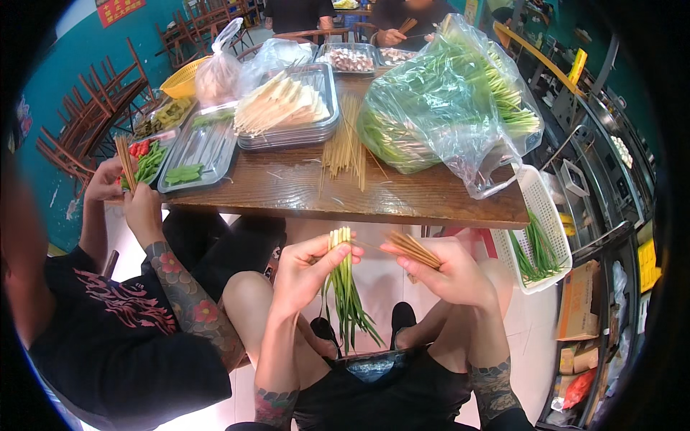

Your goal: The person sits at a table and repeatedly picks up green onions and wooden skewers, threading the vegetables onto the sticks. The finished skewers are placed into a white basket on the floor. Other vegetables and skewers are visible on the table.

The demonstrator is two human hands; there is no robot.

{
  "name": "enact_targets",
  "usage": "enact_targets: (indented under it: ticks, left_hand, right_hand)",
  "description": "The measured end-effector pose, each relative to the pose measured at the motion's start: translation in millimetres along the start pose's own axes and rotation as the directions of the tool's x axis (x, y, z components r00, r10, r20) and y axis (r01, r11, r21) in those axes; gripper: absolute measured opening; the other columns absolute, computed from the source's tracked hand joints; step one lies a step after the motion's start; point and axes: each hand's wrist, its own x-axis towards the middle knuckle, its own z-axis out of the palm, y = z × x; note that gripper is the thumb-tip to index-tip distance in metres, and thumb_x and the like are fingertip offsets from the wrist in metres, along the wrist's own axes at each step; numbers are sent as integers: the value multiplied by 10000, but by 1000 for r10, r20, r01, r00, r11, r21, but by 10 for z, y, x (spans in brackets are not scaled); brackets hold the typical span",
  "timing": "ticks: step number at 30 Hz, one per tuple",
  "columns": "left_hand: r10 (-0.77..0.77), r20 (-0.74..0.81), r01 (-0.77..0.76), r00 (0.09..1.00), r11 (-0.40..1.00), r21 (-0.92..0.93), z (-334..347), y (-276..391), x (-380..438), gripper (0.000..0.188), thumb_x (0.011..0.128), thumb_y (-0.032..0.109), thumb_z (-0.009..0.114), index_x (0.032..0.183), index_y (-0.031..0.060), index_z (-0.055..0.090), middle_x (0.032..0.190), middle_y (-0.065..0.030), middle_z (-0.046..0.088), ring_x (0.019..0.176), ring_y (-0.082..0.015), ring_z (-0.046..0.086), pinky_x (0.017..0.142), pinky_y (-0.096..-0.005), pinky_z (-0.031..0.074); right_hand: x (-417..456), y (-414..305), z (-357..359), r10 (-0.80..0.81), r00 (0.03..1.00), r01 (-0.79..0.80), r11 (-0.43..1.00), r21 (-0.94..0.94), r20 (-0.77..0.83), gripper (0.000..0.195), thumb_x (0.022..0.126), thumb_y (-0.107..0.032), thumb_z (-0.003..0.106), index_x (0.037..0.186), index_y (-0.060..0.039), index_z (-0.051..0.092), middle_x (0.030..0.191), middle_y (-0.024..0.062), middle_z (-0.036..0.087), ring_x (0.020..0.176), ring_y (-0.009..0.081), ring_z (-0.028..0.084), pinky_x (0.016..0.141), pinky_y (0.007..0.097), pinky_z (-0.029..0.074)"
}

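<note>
My left hand [303, 268] grips a small bunch of garlic chives [347, 293], white stem ends up and green leaves hanging down over my lap. In my right hand [459, 273] is a bundle of thin bamboo skewers [414, 249]. One skewer reaches from that bundle towards the stems by my left fingers; whether its tip is through them, I cannot tell. Beyond my hands, a pile of loose skewers [345, 145] lies on the wooden table [269, 199]. To its right is a large clear plastic bag [431, 108] full of chives.
Stacked plastic trays [288, 141] hold skewered enoki mushrooms [285, 105]. Left of them is a tray with green pieces [202, 153]. A white basket [563, 253] of chives [536, 250] stands right of the table. Close on my left, a co-worker's hands [143, 207] hold skewers.
</note>
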Motion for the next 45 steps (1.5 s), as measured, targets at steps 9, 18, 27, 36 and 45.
enact_targets:
  ticks: [9, 18, 27, 36, 45]
  left_hand:
    - [54, -33, -52, 998, 998, 45, -63, 26, -5, 214, 938, 81, 623, 1098, -54, 669, 951, -123, 722, 867, -154, 670, 826, -285, 527]
    - [7, -12, -7, 1000, 1000, -17, -80, 36, -7, 218, 934, 84, 626, 1095, -56, 668, 953, -140, 718, 862, -184, 684, 821, -318, 547]
    - [-15, 29, 14, 999, 999, 30, -109, 33, -7, 235, 936, 103, 650, 1107, -55, 680, 948, -112, 722, 891, -143, 670, 816, -266, 533]
    - [8, 130, -33, 991, 981, 192, -97, -78, 39, 226, 930, 90, 656, 1106, -48, 690, 931, -60, 727, 868, -69, 628, 785, -220, 512]
    - [-39, 234, 7, 971, 991, 137, -60, -31, 43, 188, 929, 68, 644, 1079, -21, 715, 916, -49, 729, 866, -67, 623, 799, -223, 506]
  right_hand:
    - [87, -88, -62, -40, 999, 44, 993, -108, 36, 251, 886, -63, 638, 1120, 27, 651, 836, 170, 665, 723, 259, 640, 678, 336, 503]
    - [90, -123, -85, -3, 999, 7, 997, -81, 46, 207, 870, -36, 656, 1061, 41, 666, 815, 162, 668, 691, 227, 625, 650, 325, 500]
    - [95, -95, -106, -101, 994, 106, 985, -135, 47, 221, 847, -3, 641, 1063, 32, 670, 832, 167, 668, 705, 264, 639, 636, 342, 496]
    - [167, -66, -52, -145, 986, 161, 964, -210, 88, 261, 839, -28, 633, 1096, -14, 676, 804, 170, 644, 691, 321, 619, 621, 376, 478]
    - [163, 29, -49, -185, 977, 204, 954, -220, 105, 286, 812, -10, 640, 1090, -45, 697, 781, 173, 635, 676, 329, 613, 615, 384, 473]
